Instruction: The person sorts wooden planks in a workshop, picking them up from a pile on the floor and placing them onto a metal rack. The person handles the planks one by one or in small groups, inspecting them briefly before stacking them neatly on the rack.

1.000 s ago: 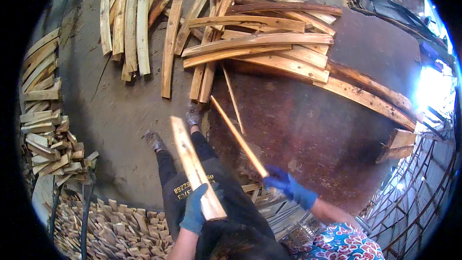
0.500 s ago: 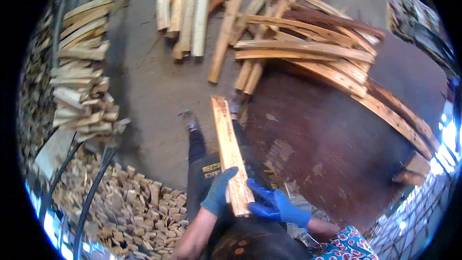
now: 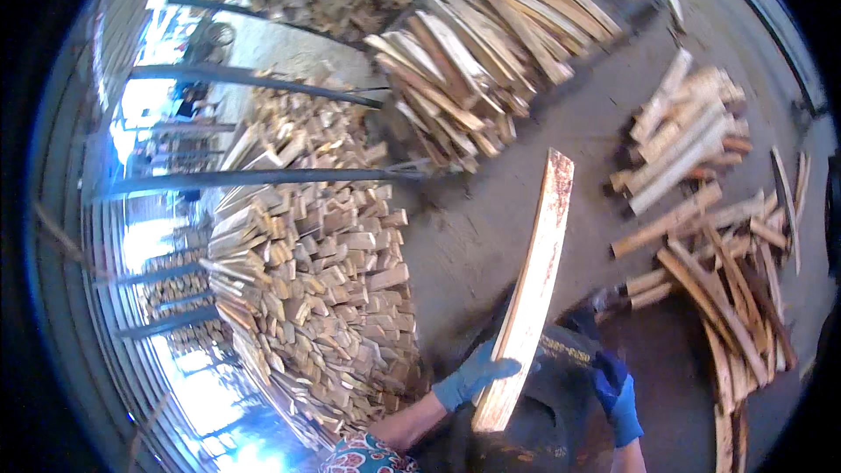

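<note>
One long board, one gripping hand

We find the wooden board (image 3: 531, 293) slanting up over our lap, its lower end above the dark apron (image 3: 565, 412) and its reddish-stained upper end reaching out over the bare floor (image 3: 464, 250). Our left hand (image 3: 477, 375), in a blue glove, is closed around the board toward its lower end, thumb across the upper face and the other fingers hidden beneath. Holding it there probably keeps its weight near our body while the long end clears our legs.

Our left forearm comes in slantwise from below, behind a patterned sleeve (image 3: 363, 455). Our right hand (image 3: 618, 396) is apart from the board, beside the apron, its wrist rising from the lower edge; the fingers look loosely bent, and we see nothing in them.

On our left lies a heap of short wood blocks (image 3: 333, 271), with dark metal bars (image 3: 272, 177) across it. Beyond the board, long planks (image 3: 491, 52) lie side by side, likely to keep them compact. On our right, crossed boards (image 3: 723, 298) lie more loosely, near a bundle of pale boards (image 3: 688, 144).
</note>
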A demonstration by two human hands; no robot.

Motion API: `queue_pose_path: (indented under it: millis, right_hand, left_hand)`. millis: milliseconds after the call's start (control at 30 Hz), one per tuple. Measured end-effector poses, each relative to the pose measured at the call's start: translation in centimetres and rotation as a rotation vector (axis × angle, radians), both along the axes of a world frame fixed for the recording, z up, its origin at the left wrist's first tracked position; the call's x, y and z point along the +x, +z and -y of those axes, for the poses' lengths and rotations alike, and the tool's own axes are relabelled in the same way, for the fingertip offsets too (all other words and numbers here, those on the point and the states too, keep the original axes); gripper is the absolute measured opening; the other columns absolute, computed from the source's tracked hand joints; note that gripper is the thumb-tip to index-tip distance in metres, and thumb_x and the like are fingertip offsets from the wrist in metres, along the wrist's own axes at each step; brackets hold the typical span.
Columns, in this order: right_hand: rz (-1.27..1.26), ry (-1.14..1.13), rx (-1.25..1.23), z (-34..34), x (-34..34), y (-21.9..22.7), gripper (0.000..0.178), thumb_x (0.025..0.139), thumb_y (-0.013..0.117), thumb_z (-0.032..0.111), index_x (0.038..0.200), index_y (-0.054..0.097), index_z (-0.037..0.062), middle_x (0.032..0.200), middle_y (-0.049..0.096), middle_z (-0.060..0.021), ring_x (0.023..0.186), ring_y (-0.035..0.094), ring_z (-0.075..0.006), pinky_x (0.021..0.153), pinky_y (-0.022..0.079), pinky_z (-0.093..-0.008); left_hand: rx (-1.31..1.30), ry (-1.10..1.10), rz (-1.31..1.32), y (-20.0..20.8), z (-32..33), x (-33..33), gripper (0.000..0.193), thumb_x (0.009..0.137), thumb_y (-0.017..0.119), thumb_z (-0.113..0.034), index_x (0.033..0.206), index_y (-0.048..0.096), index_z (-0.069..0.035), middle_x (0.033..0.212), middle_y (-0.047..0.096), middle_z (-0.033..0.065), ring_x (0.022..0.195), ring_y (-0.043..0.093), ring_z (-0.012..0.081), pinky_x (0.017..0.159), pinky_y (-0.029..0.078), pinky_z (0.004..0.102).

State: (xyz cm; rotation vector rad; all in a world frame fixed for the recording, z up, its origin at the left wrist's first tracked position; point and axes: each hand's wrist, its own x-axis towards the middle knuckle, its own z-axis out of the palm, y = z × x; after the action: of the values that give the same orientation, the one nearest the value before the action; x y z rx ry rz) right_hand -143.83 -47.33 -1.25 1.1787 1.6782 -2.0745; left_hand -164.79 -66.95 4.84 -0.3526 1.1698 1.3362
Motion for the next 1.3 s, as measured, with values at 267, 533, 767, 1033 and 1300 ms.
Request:
queue_pose_path:
  millis: [267,533,767,1033,1300]
  right_hand:
    - [-0.003,0.332,-0.01,-3.4,-3.8,-2.1,0.037,0.082,0.063,0.014,0.115,0.057,-0.0018,0.107,0.064,-0.0131,0.096,0.06,-0.0193,0.085,0.047,-0.0309]
    - [-0.116,0.666,0.327,-6.5,-7.6,-2.3,0.034,0.08,0.064,0.023,0.103,0.063,-0.0012,0.102,0.066,-0.016,0.096,0.062,-0.0251,0.085,0.047,-0.0336]
    - [-0.145,0.588,0.304,-5.8,-6.7,-0.7,0.032,0.082,0.061,0.022,0.104,0.062,-0.0018,0.102,0.065,-0.0144,0.096,0.06,-0.023,0.086,0.046,-0.0337]
    - [0.092,-0.047,0.124,1.4,1.4,-1.7,0.028,0.082,0.062,0.016,0.104,0.062,-0.0003,0.101,0.065,-0.0128,0.093,0.06,-0.0225,0.084,0.046,-0.0316]
    - [0.325,-0.515,0.075,8.4,11.8,-0.3,0.034,0.083,0.062,0.028,0.105,0.061,0.0017,0.099,0.064,-0.0118,0.088,0.061,-0.0202,0.081,0.047,-0.0327]
  left_hand:
    - [-0.244,0.544,-0.352,10.5,6.2,0.4,0.056,0.079,0.065,-0.015,0.127,0.042,0.005,0.114,0.059,0.0168,0.098,0.061,0.0263,0.088,0.049,0.037]
    - [-0.323,0.962,-0.856,18.6,12.3,-5.3,0.067,0.07,0.067,-0.026,0.124,0.041,0.005,0.109,0.055,0.0172,0.093,0.06,0.0271,0.081,0.05,0.0374]
    - [-0.286,1.172,-1.242,17.7,25.5,-29.8,0.052,0.085,0.055,-0.043,0.123,0.049,-0.008,0.114,0.053,0.0078,0.101,0.053,0.0209,0.087,0.045,0.0375]
    - [-0.474,0.51,-1.087,1.9,13.2,-29.1,0.028,0.091,0.053,-0.027,0.109,0.056,-0.007,0.104,0.057,0.0022,0.095,0.052,0.0133,0.085,0.043,0.0292]
    - [-0.3,-0.65,-0.686,-4.3,-6.0,-16.3,0.038,0.084,0.065,-0.017,0.118,0.055,-0.002,0.11,0.06,0.0047,0.098,0.056,0.014,0.085,0.046,0.0264]
